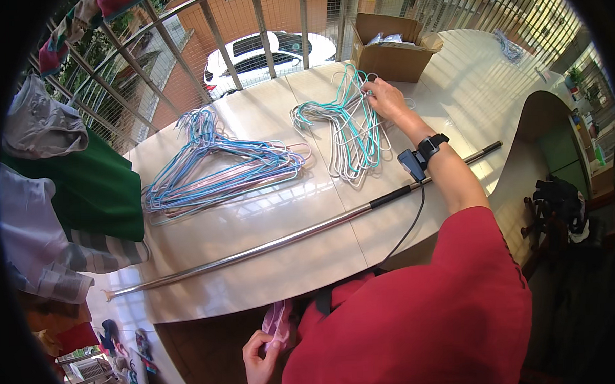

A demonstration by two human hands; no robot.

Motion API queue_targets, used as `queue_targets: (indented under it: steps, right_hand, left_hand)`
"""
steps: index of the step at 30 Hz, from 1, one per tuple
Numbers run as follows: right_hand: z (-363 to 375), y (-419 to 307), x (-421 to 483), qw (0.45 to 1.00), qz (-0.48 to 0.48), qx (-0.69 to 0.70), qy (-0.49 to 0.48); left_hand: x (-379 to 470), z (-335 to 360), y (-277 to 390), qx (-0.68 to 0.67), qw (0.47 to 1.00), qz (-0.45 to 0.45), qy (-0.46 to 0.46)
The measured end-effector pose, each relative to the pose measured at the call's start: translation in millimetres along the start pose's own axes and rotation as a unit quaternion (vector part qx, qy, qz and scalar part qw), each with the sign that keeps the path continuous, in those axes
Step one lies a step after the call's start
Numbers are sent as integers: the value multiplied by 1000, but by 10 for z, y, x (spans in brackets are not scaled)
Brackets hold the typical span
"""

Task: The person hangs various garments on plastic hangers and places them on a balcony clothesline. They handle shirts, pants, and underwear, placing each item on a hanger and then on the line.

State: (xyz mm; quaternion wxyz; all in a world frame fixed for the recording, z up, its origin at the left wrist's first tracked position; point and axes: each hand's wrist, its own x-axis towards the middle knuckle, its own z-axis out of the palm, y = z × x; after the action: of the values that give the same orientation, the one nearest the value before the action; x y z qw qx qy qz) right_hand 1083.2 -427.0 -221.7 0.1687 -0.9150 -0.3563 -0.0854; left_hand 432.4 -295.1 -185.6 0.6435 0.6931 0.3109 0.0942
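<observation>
Low in front of my body, my left hand [262, 356] pinches a small pinkish-purple cloth item [277, 322] between thumb and fingers. My right hand [385, 99] reaches across the counter, its fingertips closed on the hook end of a hanger in a pile of white and turquoise wire hangers [347, 124]. Exactly which hanger it grips is hard to make out. To the left lies a larger stack of blue, purple and pink wire hangers [222, 164], apart from both hands.
A long metal pole [289, 238] with a black grip lies along the tiled counter [229, 281]. Behind my right hand stands an open cardboard box [391, 54]. Metal window bars [261, 36] line the back. Clothes, including a green garment [94, 184], hang at left. A cable runs from my right wrist.
</observation>
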Motion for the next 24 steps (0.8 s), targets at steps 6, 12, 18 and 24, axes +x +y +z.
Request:
queue_targets:
  steps: [6, 12, 18, 24]
  right_hand:
    - [-337, -146, 154, 985, -164, 47, 23]
    - [-52, -392, 362, 928, -323, -147, -114]
    - [101, -473, 361, 923, -324, -121, -167]
    - [-101, 101, -202, 960, -159, -54, -222]
  left_hand:
    - [207, 274, 149, -7, 1000, -17, 2]
    - [290, 431, 256, 1, 999, -38, 28]
    - [318, 547, 281, -5, 998, -40, 47]
    - [325, 483, 292, -17, 999, -32, 17]
